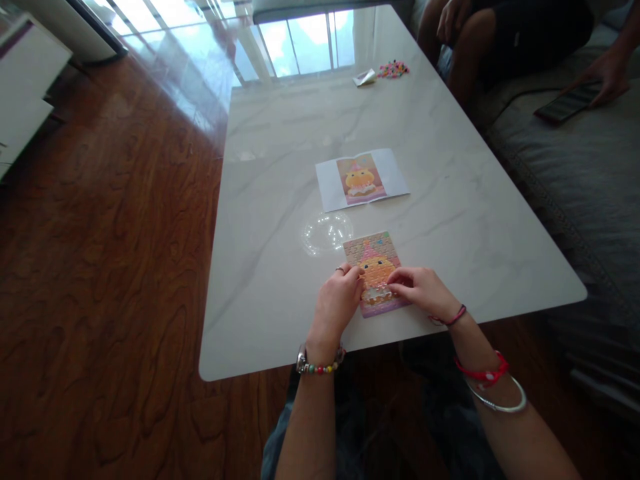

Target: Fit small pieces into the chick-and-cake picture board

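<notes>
A small jigsaw-like picture [375, 271] with a brick-like texture lies flat near the table's front edge. It shows an orange character with a pink party hat, and a pale band crosses its lower part. My left hand [339, 297] rests on its left edge with fingers bent and closed; their tips are partly hidden. From the right, my right hand [417, 288] reaches over the middle of the picture, thumb and fingertips pinched together. Anything in that pinch is too small to make out. Just beyond lies a creased paper sheet [327, 187] printed with a matching picture.
A pile of small colourful bits [393, 69] sits on the far part of the marble-patterned table [270, 267], beside a folded white paper [365, 78]. At the right, a seated person's hand [611, 77] holds a phone [567, 103] on the sofa.
</notes>
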The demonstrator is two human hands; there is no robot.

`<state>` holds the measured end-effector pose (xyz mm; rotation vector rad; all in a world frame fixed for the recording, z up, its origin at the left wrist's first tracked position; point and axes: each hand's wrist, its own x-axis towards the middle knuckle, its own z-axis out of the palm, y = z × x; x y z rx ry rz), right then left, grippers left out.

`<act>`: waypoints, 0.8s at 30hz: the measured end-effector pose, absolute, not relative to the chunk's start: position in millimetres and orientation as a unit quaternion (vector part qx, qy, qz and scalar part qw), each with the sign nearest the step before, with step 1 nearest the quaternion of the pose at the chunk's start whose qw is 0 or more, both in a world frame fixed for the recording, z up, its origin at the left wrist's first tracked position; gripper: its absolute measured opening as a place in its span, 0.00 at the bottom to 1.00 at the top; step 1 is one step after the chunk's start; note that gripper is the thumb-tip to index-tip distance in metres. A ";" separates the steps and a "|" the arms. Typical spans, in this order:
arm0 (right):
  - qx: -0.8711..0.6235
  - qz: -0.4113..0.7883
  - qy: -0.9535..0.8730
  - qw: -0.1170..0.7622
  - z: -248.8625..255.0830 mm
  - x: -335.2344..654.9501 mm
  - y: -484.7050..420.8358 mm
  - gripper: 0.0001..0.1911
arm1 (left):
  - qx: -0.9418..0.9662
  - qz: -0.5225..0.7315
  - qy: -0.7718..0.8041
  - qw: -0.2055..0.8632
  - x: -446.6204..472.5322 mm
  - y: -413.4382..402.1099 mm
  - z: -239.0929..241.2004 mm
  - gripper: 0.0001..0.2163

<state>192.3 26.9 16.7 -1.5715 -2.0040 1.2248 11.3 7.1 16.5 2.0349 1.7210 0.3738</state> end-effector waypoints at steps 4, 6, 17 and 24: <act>-0.552 0.408 -0.709 0.160 14.1 190.3 26.1 0.06 | 0.738 0.136 0.622 0.224 11.4 7.5 16.6 0.08; -0.555 0.398 -0.713 0.157 13.9 189.3 25.7 0.06 | 0.740 0.135 0.620 0.223 11.5 7.5 15.9 0.08; -0.553 0.369 -0.732 0.146 12.8 185.8 25.4 0.05 | 0.741 0.130 0.619 0.226 13.4 6.9 14.9 0.09; -0.551 0.350 -0.742 0.152 9.7 184.0 24.3 0.06 | 0.746 0.129 0.613 0.226 16.4 6.8 13.3 0.08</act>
